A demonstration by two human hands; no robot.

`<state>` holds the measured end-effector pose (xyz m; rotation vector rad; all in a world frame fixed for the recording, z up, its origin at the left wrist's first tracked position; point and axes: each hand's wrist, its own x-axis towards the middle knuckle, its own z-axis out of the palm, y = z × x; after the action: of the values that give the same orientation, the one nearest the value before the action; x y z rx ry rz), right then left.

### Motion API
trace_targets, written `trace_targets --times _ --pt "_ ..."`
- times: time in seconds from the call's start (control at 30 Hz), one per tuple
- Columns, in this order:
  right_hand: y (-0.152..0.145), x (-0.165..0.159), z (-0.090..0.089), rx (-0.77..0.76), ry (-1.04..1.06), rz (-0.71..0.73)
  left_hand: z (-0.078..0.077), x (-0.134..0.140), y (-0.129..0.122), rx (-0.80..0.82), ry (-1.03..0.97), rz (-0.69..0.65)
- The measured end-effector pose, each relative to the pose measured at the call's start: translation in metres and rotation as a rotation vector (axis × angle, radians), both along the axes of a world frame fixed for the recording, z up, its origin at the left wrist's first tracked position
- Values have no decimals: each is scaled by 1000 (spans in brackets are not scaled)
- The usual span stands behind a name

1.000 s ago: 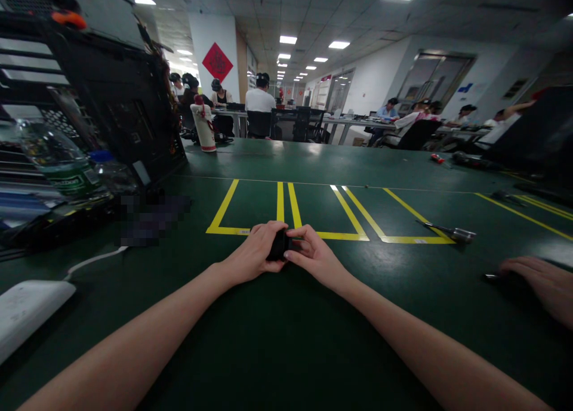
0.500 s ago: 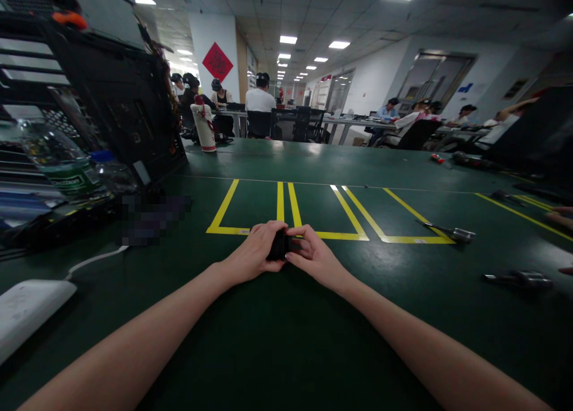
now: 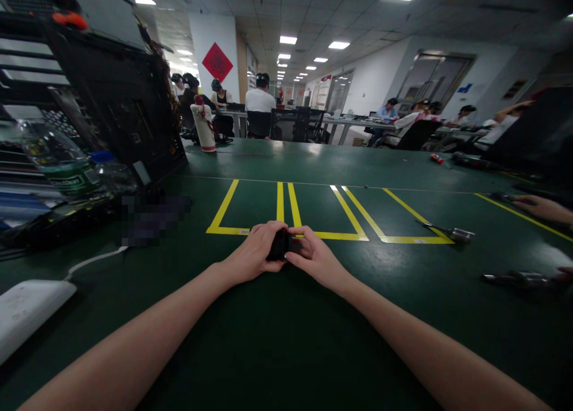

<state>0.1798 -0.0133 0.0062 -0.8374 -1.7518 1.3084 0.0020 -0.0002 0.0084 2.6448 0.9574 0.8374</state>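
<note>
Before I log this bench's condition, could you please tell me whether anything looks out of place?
The metal tool at right lies askew across yellow tape, partly outside that outline. The black object between left hand and right hand is too hidden to judge.

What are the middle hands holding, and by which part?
A small black object, too dark to identify. The left hand clasps its left side; the right hand is at its right edge, grip unclear.

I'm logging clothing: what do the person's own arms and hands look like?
The left hand and right hand are bare: no gloves, rings or watch visible. Both forearms are slim and uncovered, with no sleeves, cables or markings in view.
</note>
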Motion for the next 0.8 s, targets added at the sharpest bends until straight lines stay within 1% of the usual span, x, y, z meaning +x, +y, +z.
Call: trace_targets --times 0.07,0.17,0.33,0.5,0.6,0.7,0.8 --pt "0 0 -1 37 12 7 -1 0 0 6 2 2" --pt "0 -1 -2 92 6 -20 -1 0 1 6 6 6" --pt "-1 0 -2 82 -39 -33 1 0 0 -17 1 31" --pt "0 2 -3 186 -200 -167 1 -1 0 -54 -14 61" --pt "-1 3 -4 239 -313 -241 -1 -2 4 -113 -40 123" --pt "-3 3 -5 286 -433 -307 -5 -5 10 -216 -79 184" --pt "-3 3 -8 287 -496 -318 -7 -7 15 -318 -119 211"
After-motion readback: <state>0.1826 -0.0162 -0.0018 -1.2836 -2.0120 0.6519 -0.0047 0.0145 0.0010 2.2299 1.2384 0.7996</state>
